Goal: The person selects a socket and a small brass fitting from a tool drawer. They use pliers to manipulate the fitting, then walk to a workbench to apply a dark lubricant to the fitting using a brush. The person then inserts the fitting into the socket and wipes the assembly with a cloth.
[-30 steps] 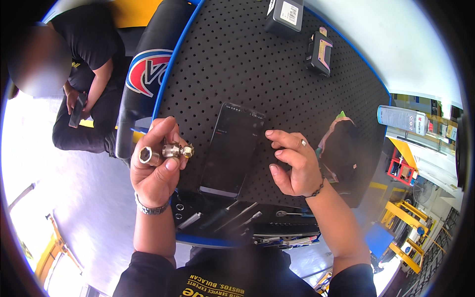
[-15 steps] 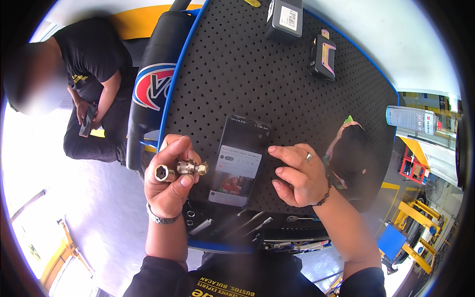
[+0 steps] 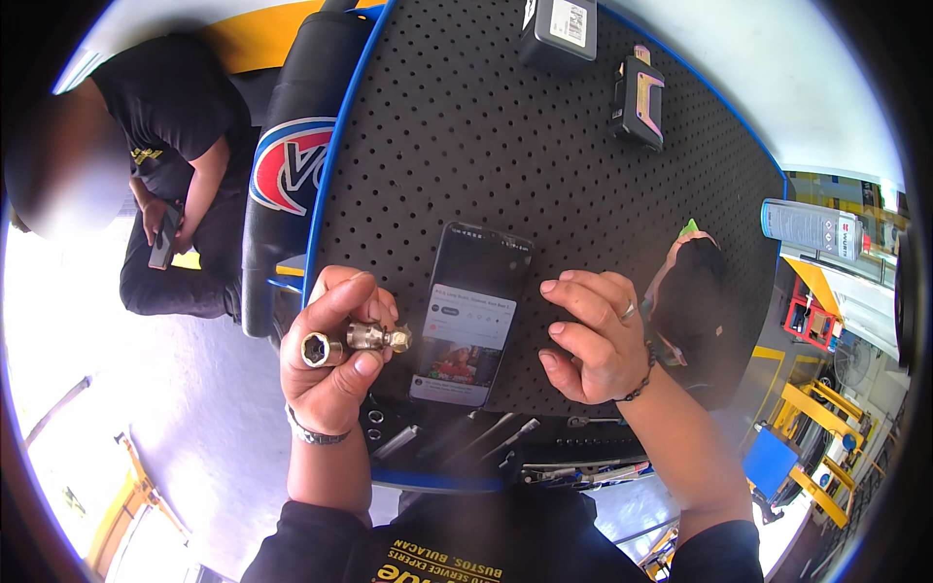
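Observation:
In my left hand (image 3: 332, 394) are two metal pieces, gripped between thumb and curled fingers: a chrome socket (image 3: 319, 350), its hollow end facing up, and a jointed socket adapter (image 3: 381, 337) with a brassy tip pointing right. A black smartphone (image 3: 476, 316) lies on the perforated black mat (image 3: 466, 126) between my hands, its lit screen showing a page with a picture. Just right of the phone hovers my right hand (image 3: 604, 340), empty, with loosely bent fingers spread apart. A ring and a beaded bracelet are on it.
Wrenches and other hand tools (image 3: 505, 442) lie along the near edge. At the far side stand a black box (image 3: 559, 39) and a dark device (image 3: 639, 102). A dark cloth-like item (image 3: 692, 296) sits right, a spray can (image 3: 812, 230) beyond it. A seated person (image 3: 185, 175) holds a phone at left.
My right hand has drawn slightly to the right, away from the phone. My left hand keeps the socket and adapter, turned a little. The view has shifted slightly.

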Demonstrator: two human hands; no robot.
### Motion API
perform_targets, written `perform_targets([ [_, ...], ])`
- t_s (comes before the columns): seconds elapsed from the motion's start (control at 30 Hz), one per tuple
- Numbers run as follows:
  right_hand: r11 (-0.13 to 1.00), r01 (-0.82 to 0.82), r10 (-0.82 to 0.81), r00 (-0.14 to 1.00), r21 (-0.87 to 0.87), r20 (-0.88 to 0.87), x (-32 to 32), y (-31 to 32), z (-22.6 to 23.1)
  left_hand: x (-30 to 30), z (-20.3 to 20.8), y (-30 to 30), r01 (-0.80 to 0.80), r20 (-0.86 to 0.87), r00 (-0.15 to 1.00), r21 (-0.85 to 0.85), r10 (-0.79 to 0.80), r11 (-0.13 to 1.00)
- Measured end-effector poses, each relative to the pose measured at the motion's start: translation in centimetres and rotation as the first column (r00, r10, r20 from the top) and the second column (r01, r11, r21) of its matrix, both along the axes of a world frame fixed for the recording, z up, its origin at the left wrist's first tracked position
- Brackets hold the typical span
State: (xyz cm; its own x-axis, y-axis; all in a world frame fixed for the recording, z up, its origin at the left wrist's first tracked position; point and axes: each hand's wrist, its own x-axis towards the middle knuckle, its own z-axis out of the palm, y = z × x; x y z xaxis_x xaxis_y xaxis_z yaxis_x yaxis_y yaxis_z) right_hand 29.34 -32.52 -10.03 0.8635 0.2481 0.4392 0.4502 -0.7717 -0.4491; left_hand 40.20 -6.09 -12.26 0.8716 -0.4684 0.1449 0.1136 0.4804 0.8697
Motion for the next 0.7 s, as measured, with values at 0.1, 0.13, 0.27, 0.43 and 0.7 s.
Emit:
perform_targets([
  [0.1, 1.000, 0.006, -0.006, 1.000, -0.008, 0.001, 0.0, 0.0, 0.2, 0.1, 0.1, 0.0, 0.001, 0.000, 1.000, 0.004, -0.001, 1.000],
  [0.13, 1.000, 0.009, -0.009, 1.000, -0.011, 0.002, 0.1, 0.0, 0.2, 0.1, 0.1, 0.0, 0.003, 0.005, 1.000, 0.004, -0.003, 1.000],
  [0.27, 1.000, 0.014, -0.014, 1.000, -0.014, 0.008, 0.0, 0.0, 0.2, 0.1, 0.1, -0.1, 0.003, 0.005, 1.000, -0.001, -0.003, 1.000],
  [0.43, 1.000, 0.013, -0.013, 1.000, -0.009, 0.013, 0.0, 0.0, 0.2, 0.1, 0.1, -0.2, 0.016, 0.046, 0.999, 0.008, -0.017, 1.000],
  [0.7, 0.963, 0.061, -0.085, 0.993, 0.261, 0.081, -0.7, -0.7, 1.5, 0.2, 0.3, -0.1, 0.082, 0.051, 0.995, 0.027, -0.084, 0.996],
])
